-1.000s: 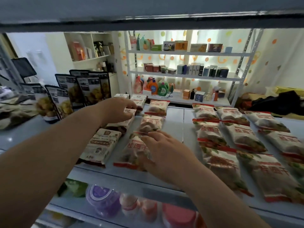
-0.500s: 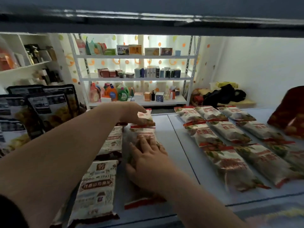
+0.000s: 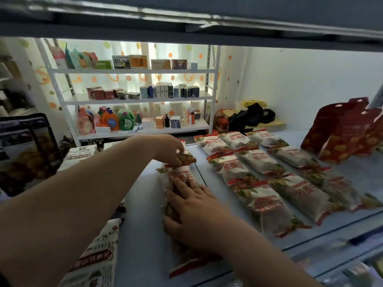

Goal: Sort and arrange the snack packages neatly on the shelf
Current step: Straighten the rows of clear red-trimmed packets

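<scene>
Two dark pouches (image 3: 22, 150) stand at the left edge of the shelf (image 3: 141, 224), beside two white-green packs (image 3: 97, 255); the left hand (image 3: 172, 150) pinches the far snack pack (image 3: 187, 158); the right hand (image 3: 192, 208) lies flat, fingers spread, on the middle snack pack (image 3: 180, 176); nine more snack packs (image 3: 269, 206) fill the right side; three red pouches (image 3: 335, 129) stand by the right edge; a white rack (image 3: 132, 100) stands behind

dim foreground | bright backlight — rear shelving (image 3: 132, 96) glows | motion blur | wide-angle bowing at edges
</scene>
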Action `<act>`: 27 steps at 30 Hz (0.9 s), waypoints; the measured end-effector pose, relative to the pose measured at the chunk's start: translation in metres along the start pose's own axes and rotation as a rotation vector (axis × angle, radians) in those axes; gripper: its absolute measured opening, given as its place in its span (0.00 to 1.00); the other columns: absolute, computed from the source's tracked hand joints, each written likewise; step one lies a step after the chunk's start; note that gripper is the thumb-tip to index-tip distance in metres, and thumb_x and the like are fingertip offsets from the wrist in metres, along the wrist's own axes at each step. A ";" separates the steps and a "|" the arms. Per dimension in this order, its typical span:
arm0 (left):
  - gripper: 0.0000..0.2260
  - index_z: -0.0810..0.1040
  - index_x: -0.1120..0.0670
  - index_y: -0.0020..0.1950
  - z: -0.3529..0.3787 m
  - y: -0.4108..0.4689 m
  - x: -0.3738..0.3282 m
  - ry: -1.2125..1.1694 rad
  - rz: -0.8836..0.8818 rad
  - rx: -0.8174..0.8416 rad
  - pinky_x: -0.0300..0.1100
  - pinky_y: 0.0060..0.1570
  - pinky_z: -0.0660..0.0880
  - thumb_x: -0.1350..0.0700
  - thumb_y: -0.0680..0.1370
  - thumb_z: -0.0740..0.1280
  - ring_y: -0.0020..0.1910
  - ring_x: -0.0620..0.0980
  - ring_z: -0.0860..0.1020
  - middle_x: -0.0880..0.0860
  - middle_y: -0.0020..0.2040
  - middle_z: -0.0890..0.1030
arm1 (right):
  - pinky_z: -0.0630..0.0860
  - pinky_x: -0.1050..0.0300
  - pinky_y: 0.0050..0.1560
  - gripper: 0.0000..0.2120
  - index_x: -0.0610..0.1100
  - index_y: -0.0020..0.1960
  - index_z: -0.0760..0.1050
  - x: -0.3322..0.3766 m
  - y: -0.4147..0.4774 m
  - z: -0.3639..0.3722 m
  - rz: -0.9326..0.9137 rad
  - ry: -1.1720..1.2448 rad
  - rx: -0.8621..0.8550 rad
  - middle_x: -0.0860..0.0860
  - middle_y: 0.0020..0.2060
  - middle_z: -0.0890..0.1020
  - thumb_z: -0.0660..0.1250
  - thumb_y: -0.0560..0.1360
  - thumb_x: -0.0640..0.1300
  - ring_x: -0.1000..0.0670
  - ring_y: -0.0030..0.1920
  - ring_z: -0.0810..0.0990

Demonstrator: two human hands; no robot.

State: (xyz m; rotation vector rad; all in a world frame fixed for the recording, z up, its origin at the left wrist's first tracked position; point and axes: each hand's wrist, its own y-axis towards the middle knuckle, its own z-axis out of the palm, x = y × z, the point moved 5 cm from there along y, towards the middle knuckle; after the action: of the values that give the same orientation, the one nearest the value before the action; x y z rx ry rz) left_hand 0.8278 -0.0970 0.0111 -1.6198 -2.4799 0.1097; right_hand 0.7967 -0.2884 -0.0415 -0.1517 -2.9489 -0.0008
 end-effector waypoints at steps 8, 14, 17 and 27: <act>0.27 0.71 0.48 0.72 0.001 0.016 -0.009 -0.022 -0.039 0.000 0.47 0.61 0.70 0.42 0.74 0.67 0.62 0.51 0.72 0.51 0.67 0.74 | 0.39 0.43 0.75 0.33 0.55 0.80 0.47 -0.025 -0.011 -0.010 -0.014 -0.007 0.031 0.50 0.80 0.43 0.49 0.78 0.64 0.44 0.79 0.40; 0.26 0.70 0.48 0.72 0.001 0.015 -0.008 -0.056 -0.062 -0.006 0.45 0.59 0.69 0.43 0.75 0.67 0.62 0.51 0.72 0.51 0.68 0.73 | 0.40 0.44 0.74 0.34 0.55 0.80 0.47 -0.036 -0.012 -0.012 -0.028 -0.015 0.028 0.50 0.80 0.43 0.49 0.77 0.64 0.44 0.79 0.41; 0.26 0.69 0.47 0.73 0.002 0.013 -0.007 -0.071 -0.075 -0.010 0.46 0.59 0.70 0.43 0.76 0.67 0.62 0.51 0.72 0.51 0.68 0.73 | 0.42 0.43 0.75 0.34 0.55 0.80 0.48 -0.037 -0.013 -0.013 -0.015 -0.022 0.030 0.49 0.80 0.43 0.49 0.77 0.64 0.43 0.79 0.41; 0.25 0.68 0.47 0.73 -0.001 0.008 -0.010 -0.079 -0.072 -0.003 0.46 0.62 0.70 0.44 0.77 0.66 0.64 0.52 0.72 0.51 0.69 0.72 | 0.44 0.42 0.76 0.33 0.55 0.80 0.50 -0.038 -0.016 -0.024 -0.005 -0.025 0.010 0.48 0.80 0.47 0.52 0.78 0.63 0.42 0.79 0.44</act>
State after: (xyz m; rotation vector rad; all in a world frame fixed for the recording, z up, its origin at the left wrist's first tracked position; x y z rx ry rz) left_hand 0.8387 -0.1026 0.0103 -1.5539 -2.5952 0.1625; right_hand 0.8369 -0.3086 -0.0252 -0.1442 -2.9736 0.0147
